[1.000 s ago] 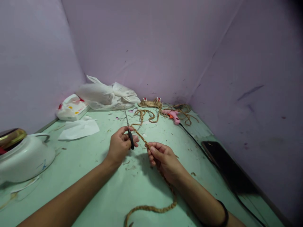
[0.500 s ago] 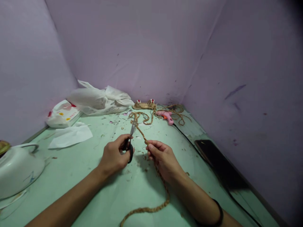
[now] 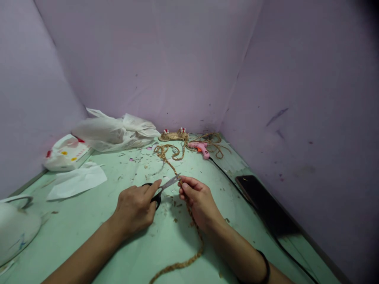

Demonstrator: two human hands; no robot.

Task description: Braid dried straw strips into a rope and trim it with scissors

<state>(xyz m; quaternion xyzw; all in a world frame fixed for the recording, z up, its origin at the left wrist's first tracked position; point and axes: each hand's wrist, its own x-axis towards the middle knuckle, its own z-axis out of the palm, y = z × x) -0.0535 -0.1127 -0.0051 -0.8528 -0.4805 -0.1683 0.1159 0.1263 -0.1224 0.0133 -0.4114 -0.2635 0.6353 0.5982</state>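
My left hand (image 3: 137,207) is closed around the black handles of a pair of scissors (image 3: 169,183), its blades pointing right at the cord beside my right fingertips. Between thumb and fingers, my right hand (image 3: 198,199) pinches a brown braided jute cord (image 3: 193,221). One length of the cord runs down toward the near edge of the view. The other stretches away to a loose, curling heap on the table. Whether the blades have cut into the cord, I cannot tell.
A pink glue gun (image 3: 202,149) with a black cable lies behind, near a woven jute piece (image 3: 173,136) with red-and-white beads. A phone (image 3: 268,205) rests at right. White plastic bag (image 3: 115,132), tissue pack (image 3: 66,154) and white bowl (image 3: 17,232) are at left on the green table (image 3: 97,215).
The scissors have swung from pointing away to pointing right, their tips now at the cord by my right fingers. The whole view has shifted slightly.
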